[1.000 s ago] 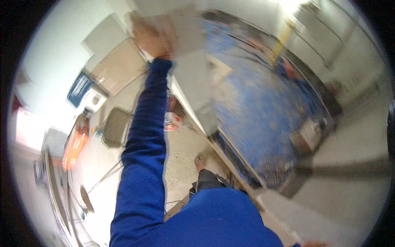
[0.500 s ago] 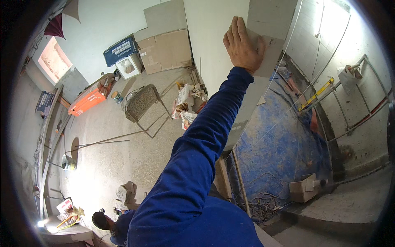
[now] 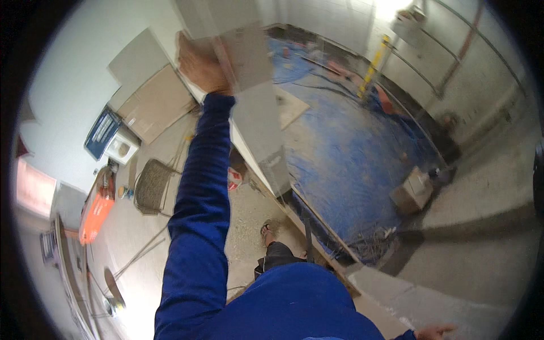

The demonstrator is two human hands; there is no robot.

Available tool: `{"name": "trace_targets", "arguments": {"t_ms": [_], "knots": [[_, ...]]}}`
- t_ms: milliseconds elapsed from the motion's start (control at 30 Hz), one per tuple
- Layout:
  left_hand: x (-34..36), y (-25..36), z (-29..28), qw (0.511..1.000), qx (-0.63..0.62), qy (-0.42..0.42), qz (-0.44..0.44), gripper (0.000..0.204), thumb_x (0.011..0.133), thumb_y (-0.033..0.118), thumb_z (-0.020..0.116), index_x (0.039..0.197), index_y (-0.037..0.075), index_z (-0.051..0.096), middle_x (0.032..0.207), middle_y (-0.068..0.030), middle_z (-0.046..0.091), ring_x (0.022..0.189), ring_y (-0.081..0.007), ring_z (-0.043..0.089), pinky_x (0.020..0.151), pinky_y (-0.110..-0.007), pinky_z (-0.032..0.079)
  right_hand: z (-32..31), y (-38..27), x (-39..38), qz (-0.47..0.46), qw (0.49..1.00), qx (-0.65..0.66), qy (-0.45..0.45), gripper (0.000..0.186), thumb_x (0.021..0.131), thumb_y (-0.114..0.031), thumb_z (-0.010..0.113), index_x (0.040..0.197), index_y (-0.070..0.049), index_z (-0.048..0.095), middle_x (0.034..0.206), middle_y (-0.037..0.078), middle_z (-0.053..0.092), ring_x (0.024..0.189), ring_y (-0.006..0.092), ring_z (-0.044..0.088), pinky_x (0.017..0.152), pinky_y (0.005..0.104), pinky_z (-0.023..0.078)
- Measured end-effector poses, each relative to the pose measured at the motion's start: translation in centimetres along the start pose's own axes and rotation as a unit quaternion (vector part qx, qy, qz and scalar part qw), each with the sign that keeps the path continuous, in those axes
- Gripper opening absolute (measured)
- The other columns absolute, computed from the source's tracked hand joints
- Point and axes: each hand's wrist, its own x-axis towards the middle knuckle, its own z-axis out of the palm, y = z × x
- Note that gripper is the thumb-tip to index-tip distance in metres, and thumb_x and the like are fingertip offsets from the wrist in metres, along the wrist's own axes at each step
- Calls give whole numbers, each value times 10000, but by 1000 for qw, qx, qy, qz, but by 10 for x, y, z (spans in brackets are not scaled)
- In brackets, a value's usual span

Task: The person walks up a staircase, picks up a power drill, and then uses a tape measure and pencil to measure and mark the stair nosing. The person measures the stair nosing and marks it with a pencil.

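My left hand [image 3: 203, 69] is raised against the edge of a grey-and-white wall end [image 3: 252, 107]. Its fingers look stretched along the far side, though motion blurs them, and I see nothing held. My left arm in a blue sleeve reaches up to it. At the lower right edge my right hand [image 3: 436, 332] comes partly into view, fingers stretched out, near a grey ledge [image 3: 408, 300]. The lower part of that hand is cut off, and whether it touches the ledge I cannot tell.
Right of the wall end, a blue sheet [image 3: 345, 164] covers a lower floor with tangled cable [image 3: 371, 246] and a cardboard box [image 3: 415, 190]. A yellow spirit level [image 3: 374, 67] leans by metal rails. To the left stand a chair [image 3: 152, 187] and an orange package [image 3: 97, 215].
The view has swung, so the wall end and my left hand sit further left. My right hand and a sandalled foot have come into view; the other person has left it.
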Motion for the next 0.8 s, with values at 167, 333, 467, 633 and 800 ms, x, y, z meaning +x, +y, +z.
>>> {"name": "trace_targets", "arguments": {"t_ms": [167,333,467,633,800], "knots": [[-1,-6,2,999,-29,21,2,798,924,508,658,1477,-25,440,1393,-238,561,1272,-441,505,1085,-556,355,3,23,5,-120,992,16,45,462,905,-577,704,1114,-165,684,1359,192,494,1295,361,376,981,511,298],[3,6,-8,996,-90,-16,-24,760,983,546,558,1463,-32,440,1381,-282,552,1243,-454,529,1047,-575,389,-1,9,9,-116,992,-10,59,447,933,-593,647,1137,-195,661,1431,216,426,1372,334,348,990,472,280],[11,10,-9,999,-50,9,4,796,987,624,434,1393,-57,506,1223,-293,631,1089,-446,620,974,-574,467,-6,-1,11,-119,991,5,59,444,920,-571,679,1159,-198,662,1429,189,423,1395,326,327,998,483,274],[15,16,-10,999,-40,17,-16,798,980,642,430,1394,-35,516,1236,-278,632,1086,-447,624,970,-591,463,-8,-3,10,-129,991,3,38,392,902,-422,769,1148,-131,676,1490,243,355,1416,382,262,1095,499,269],[16,20,-15,996,-86,-2,-22,801,980,636,424,1405,-39,500,1271,-293,610,1155,-458,588,1004,-591,442,-9,-5,12,-131,991,6,39,395,908,-444,756,1136,-130,678,1481,247,362,1411,385,272,1073,500,288]]}}
